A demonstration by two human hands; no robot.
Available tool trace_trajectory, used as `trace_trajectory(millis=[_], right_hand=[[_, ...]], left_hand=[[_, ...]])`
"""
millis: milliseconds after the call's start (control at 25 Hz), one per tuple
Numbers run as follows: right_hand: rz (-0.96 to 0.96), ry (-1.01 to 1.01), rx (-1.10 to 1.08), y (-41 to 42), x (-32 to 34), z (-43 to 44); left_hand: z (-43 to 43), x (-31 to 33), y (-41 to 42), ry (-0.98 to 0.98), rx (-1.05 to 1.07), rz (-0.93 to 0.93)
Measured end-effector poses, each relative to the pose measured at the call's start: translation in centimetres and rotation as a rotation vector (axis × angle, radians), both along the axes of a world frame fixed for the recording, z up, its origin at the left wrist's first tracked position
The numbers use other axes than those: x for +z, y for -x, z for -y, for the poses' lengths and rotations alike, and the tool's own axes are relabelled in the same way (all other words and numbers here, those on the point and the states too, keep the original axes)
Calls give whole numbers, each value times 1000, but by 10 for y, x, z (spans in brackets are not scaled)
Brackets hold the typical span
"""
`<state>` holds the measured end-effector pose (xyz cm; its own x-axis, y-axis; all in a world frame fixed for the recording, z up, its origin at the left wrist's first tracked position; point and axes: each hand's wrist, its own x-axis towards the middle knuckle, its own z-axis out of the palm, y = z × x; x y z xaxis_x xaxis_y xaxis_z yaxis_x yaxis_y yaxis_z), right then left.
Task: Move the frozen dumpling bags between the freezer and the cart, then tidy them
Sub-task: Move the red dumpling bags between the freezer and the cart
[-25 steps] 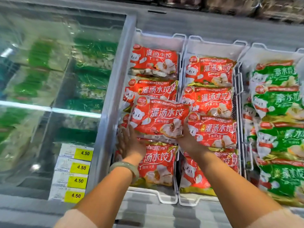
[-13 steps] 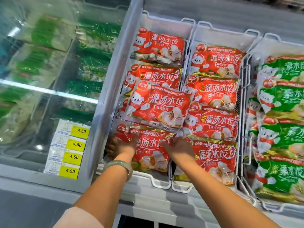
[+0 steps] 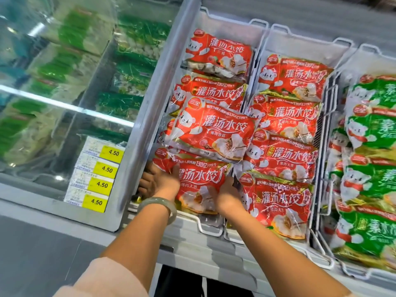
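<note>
Red dumpling bag point(image 3: 200, 185) — left hand point(image 3: 159, 183) and right hand point(image 3: 227, 195) hold its edges.

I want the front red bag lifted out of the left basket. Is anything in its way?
Nothing separates the left hand and right hand from the front bag; they touch its sides. But the tilted bag overlaps its far edge and would likely get dragged along.
</note>
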<state>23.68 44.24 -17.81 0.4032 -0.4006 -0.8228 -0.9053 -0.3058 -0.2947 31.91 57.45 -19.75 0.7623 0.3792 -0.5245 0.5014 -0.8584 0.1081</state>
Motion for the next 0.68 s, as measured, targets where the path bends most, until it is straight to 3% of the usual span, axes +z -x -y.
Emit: trace_trajectory(millis=[80,120,240,320,440,600,680], right_hand=[[-59,121,107,3,1,5],[14,246,182,7,0,7],[546,614,574,18,-9,2],[599,478,850,11,-9,1],[358,260,1086,4,-29,12],[288,158,1069,7,-33,22],[395,160,931,2,-20,28]], left_hand=[[1,-2,-1,14,-91,28],[2,-4,1,22,-169,70],[9,-13,9,79,-338,160],[14,-21,7,106,-303,73],[16,-31,0,122,-287,-86],[11,-34,-3,167,-288,-154],[17,-25,-6,214,-215,-40]])
